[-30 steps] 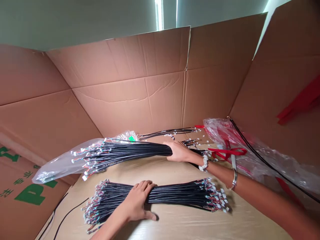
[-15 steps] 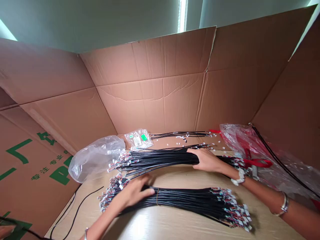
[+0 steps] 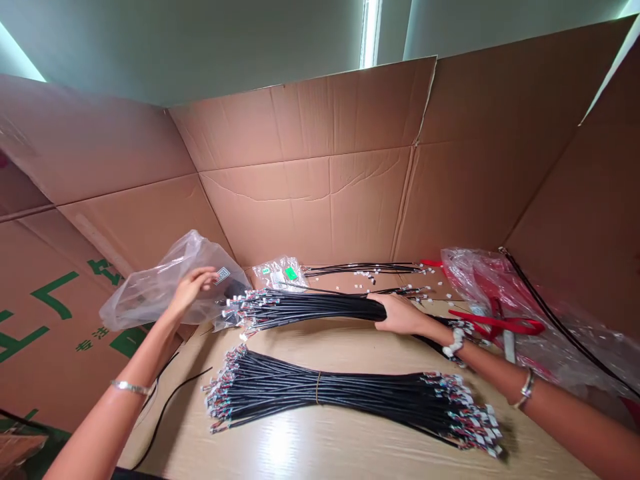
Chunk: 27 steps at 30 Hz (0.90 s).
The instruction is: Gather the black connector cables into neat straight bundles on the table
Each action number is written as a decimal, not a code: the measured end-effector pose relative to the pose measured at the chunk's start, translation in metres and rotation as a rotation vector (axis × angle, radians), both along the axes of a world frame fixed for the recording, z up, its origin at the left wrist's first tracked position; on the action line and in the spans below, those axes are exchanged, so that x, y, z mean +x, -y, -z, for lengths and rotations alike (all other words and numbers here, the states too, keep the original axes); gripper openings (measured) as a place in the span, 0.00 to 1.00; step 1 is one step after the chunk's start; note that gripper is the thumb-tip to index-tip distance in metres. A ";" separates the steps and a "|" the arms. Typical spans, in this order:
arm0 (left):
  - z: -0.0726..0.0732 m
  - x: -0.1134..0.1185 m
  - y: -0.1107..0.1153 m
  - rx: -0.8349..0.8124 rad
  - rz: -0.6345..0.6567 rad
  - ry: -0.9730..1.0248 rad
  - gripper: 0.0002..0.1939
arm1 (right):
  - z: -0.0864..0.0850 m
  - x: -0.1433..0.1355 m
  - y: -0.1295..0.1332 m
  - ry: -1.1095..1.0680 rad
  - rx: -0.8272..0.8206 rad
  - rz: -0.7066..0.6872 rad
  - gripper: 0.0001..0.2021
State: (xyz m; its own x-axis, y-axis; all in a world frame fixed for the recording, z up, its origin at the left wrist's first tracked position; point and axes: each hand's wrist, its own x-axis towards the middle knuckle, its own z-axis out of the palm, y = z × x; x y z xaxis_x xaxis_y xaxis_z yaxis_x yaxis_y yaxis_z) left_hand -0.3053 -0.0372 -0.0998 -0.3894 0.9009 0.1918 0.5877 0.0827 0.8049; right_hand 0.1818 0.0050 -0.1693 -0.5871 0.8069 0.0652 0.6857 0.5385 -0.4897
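Observation:
My right hand [image 3: 397, 313] is wrapped around the middle of a bundle of black cables [image 3: 310, 308] with small white connectors at the ends. Up at the left, my left hand [image 3: 194, 288] has its fingers closed on a clear plastic bag [image 3: 165, 287], which stands partly raised and carries a small printed label. The bundle's left connectors lie close to the bag's mouth. In front, a second cable bundle [image 3: 370, 390] rests on the table, tied at its middle with a thin band and fanned out at both ends.
Cardboard walls [image 3: 300, 193] enclose the table [image 3: 300, 447]. Toward the back are a small labelled bag [image 3: 280, 272], some loose cables [image 3: 365, 268] and scattered white connectors. A red strap [image 3: 515, 325] and crumpled plastic [image 3: 560, 340] lie at the right. A thin black cable [image 3: 170, 403] curves at the left.
My left hand has left the tied front bundle and moved up and left to the plastic bag, which has been lifted. My right hand keeps the rear bundle, shifted slightly left.

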 end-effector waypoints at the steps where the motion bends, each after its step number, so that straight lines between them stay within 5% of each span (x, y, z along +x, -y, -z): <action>1: 0.008 0.010 0.010 -0.021 0.006 -0.006 0.25 | 0.005 -0.006 0.000 0.048 -0.018 0.012 0.24; 5: 0.046 0.074 0.067 0.222 0.063 -0.182 0.24 | 0.028 -0.026 0.001 0.159 -0.067 0.055 0.33; 9: 0.077 0.149 0.108 -0.044 0.853 -0.458 0.24 | 0.042 -0.039 0.000 0.151 -0.068 -0.011 0.37; 11: 0.095 0.178 0.112 -0.111 1.007 -0.614 0.42 | 0.043 -0.043 -0.001 0.159 -0.067 -0.016 0.37; 14: 0.127 0.201 0.106 -0.146 1.037 -0.774 0.50 | 0.043 -0.048 -0.002 0.196 -0.054 -0.012 0.36; 18: 0.156 0.211 0.100 -0.161 0.933 -0.906 0.31 | 0.045 -0.053 -0.001 0.264 -0.032 -0.011 0.35; 27: 0.160 0.230 0.125 -0.145 0.885 -0.858 0.29 | 0.064 -0.069 0.013 0.384 0.013 -0.079 0.28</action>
State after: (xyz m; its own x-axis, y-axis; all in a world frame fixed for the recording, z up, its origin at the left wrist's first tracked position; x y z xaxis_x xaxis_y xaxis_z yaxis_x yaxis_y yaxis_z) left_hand -0.0749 -0.1626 -0.2596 0.5652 0.8240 -0.0394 0.8187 -0.5544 0.1494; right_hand 0.1128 -0.0078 -0.2336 -0.6312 0.7587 -0.1613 0.7738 0.6016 -0.1984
